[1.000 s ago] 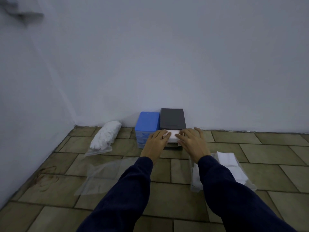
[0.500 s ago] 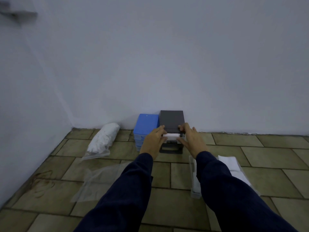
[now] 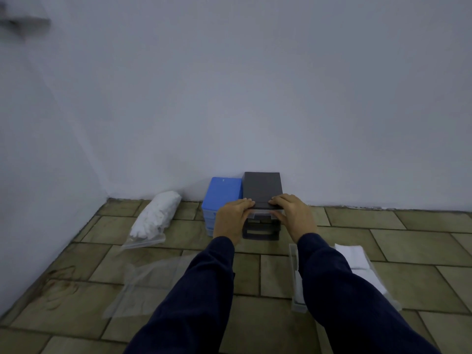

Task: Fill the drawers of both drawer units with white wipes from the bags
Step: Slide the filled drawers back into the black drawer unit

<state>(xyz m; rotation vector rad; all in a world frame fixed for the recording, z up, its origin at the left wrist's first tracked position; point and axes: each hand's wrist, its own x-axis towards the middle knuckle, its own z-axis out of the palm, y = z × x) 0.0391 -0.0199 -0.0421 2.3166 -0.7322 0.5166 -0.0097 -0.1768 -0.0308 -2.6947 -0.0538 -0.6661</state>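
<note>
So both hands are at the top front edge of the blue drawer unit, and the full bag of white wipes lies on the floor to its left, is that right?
Not quite. The left hand and right hand are at the top front edge of the dark grey drawer unit, not the blue drawer unit beside it. The head view shows this. The full bag of white wipes does lie on the floor, left of the blue unit.

Frame centre: left hand point(image 3: 231, 217) and right hand point(image 3: 293, 215) rest on the grey drawer unit's point(image 3: 262, 189) front edge, blue drawer unit point(image 3: 221, 192) beside it. Wipe bag point(image 3: 154, 216) at left.
</note>
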